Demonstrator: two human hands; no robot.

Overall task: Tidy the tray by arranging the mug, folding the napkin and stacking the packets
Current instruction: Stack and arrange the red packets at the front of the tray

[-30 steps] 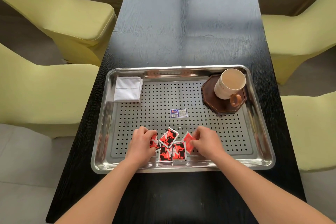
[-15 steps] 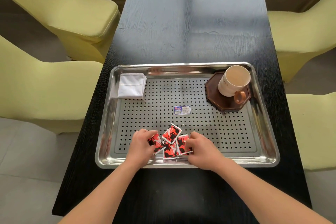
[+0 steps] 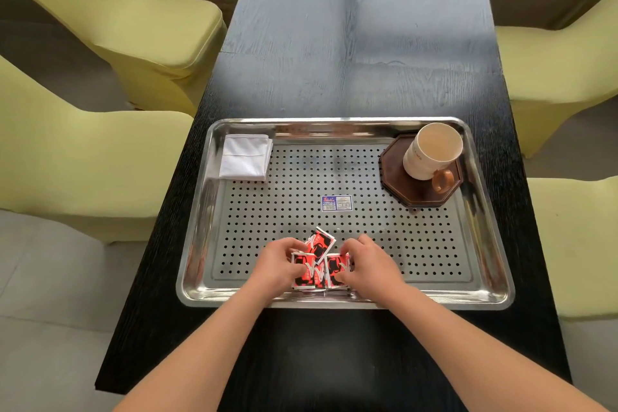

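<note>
On black wood-grain desk (image 3: pixel 361 43), steel perforated tray (image 3: pixel 481 291). Near edge: left hand (image 3: pixel 276 266) and right hand (image 3: pixel 368 264), fingers curled, pinching red packets (image 3: pixel 319 266) bunched between them. Folded white napkin (image 3: pixel 245 157) far-left corner. Mug (image 3: pixel 431 152) on dark octagonal coaster (image 3: pixel 418 191) far-right. Label sticker (image 3: pixel 336 203) mid-tray. Yellow-green chairs (image 3: pixel 133 20) both sides, grey tile floor (image 3: pixel 50 328).

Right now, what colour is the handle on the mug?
The mug is cream; its handle is orange-brown, seen clearly in the head view.
</note>
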